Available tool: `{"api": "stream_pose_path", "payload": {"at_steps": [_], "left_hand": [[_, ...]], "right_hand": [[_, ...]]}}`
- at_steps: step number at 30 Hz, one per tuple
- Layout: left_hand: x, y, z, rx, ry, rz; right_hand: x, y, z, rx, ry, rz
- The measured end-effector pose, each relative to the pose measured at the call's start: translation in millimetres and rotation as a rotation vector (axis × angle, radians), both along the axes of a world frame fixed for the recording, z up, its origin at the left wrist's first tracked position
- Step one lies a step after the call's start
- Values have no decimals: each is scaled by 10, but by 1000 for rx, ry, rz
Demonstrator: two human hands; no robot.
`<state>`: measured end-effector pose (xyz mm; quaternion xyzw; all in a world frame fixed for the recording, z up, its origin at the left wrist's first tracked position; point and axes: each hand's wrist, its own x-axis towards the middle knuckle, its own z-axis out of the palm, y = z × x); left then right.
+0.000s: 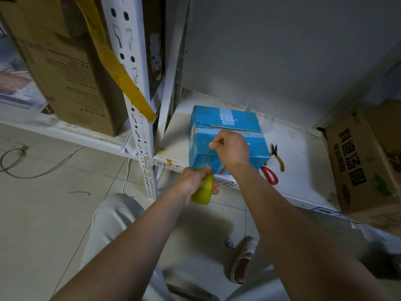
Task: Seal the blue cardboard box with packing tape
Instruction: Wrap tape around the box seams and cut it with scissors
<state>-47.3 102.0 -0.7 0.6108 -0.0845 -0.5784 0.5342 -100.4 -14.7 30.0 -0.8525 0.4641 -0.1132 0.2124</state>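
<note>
The blue cardboard box [225, 124] stands on a low white shelf [301, 170], its top flaps down with a seam running across. My right hand [232, 148] rests on the box top with fingers curled into a fist, thumb side toward the seam; whether it pinches tape I cannot tell. In front of the box's near edge, my left hand [193, 183] grips a yellow-green roll of packing tape [202, 191]. Clear tape seems to run from the roll up over the box's front face.
Red-handled scissors [270, 174] and yellow-handled pliers [277, 156] lie on the shelf right of the box. A brown carton [364, 164] stands at the right, another carton [65, 68] at the left behind a white slotted post [138, 109]. Cables lie on the tiled floor.
</note>
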Motion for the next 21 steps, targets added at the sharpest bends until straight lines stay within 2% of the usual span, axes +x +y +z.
{"api": "stream_pose_path", "payload": {"at_steps": [3, 9, 14, 21], "left_hand": [[2, -43, 57, -10, 43, 3], [49, -179, 96, 114, 107, 38], [-5, -233, 35, 147, 36, 145], [-70, -263, 25, 148, 32, 206]], "right_hand": [[46, -67, 15, -1, -9, 22], [139, -193, 11, -17, 33, 73], [204, -307, -52, 61, 159, 85], [281, -345, -72, -2, 281, 104]]}}
